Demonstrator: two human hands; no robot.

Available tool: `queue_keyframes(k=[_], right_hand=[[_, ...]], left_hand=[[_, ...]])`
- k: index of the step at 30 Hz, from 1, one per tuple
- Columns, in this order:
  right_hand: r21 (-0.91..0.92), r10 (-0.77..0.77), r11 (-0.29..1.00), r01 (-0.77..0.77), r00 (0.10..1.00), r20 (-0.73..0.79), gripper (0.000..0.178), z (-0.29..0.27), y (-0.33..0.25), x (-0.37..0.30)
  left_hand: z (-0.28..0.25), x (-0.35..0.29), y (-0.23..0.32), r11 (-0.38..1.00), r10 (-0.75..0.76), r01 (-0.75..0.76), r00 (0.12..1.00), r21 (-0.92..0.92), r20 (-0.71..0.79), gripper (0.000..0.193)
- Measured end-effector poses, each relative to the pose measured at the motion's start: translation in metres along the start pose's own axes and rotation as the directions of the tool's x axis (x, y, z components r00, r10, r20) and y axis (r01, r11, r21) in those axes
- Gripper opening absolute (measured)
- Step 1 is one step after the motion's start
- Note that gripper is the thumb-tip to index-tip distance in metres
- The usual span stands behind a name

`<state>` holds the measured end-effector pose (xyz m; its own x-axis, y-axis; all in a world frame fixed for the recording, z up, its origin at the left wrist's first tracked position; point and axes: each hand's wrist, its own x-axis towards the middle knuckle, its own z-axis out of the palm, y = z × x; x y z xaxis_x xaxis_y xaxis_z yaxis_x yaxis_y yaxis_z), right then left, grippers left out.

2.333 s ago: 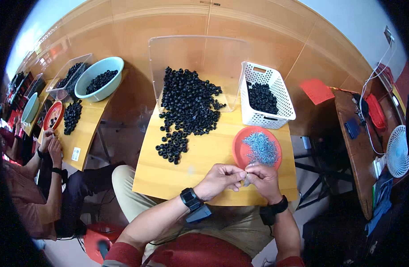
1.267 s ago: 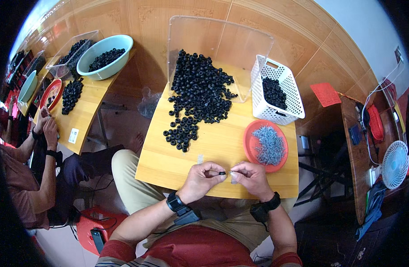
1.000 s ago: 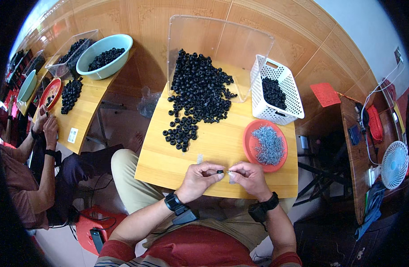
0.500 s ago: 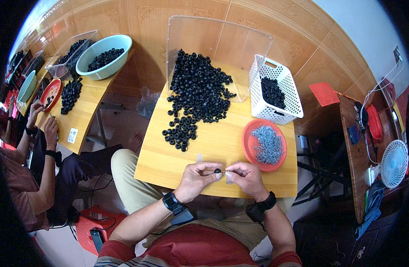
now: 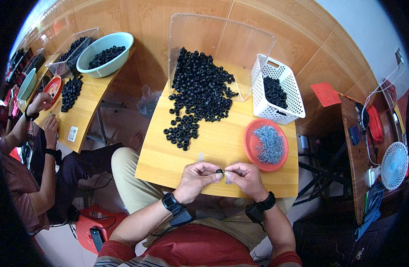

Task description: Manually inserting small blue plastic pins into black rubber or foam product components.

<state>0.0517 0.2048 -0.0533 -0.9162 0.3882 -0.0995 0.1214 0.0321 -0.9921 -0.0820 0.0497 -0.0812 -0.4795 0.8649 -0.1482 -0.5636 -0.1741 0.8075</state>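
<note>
Head view: hands closer now, parts almost meeting; left hand (image 5: pixel 194 180) pinches black piece (image 5: pixel 219 171), right hand (image 5: pixel 248 180), three o'clock, tiny part (image 5: pixel 225 171).

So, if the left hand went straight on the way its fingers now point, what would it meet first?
Probably the right hand, at its fingertips, just beyond the small black piece that the left hand pinches. Whether piece and fingertips touch is unclear.

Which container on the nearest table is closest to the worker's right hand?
The round red plastic plate, heaped with tiny blue-grey pieces, just beyond the right hand. The white perforated plastic basket and clear plastic box are farther back, both with black pieces.
</note>
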Motion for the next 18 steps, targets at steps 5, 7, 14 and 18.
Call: queue_keyframes(k=[5,7,14,18], right_hand=[[-0.045,-0.007,0.999,0.007,1.000,0.008,0.015,0.002,-0.004,0.003],[-0.106,-0.073,0.992,0.074,0.997,0.009,0.014,0.002,-0.004,0.005],[-0.271,-0.155,0.947,0.170,0.985,0.077,0.014,0.000,-0.011,0.007],[-0.329,-0.075,0.939,0.099,0.993,0.086,0.015,0.001,-0.021,0.007]], left_hand=[[0.004,0.000,0.000,0.999,0.043,-0.043,0.999,0.013,0.034,0.021],[0.005,-0.001,0.002,0.997,0.063,-0.064,0.997,0.036,0.035,0.021],[0.002,-0.004,0.001,0.959,0.085,-0.085,0.996,0.271,0.011,0.019],[0.006,-0.008,0.003,0.931,0.156,-0.150,0.988,0.333,0.008,0.015]])
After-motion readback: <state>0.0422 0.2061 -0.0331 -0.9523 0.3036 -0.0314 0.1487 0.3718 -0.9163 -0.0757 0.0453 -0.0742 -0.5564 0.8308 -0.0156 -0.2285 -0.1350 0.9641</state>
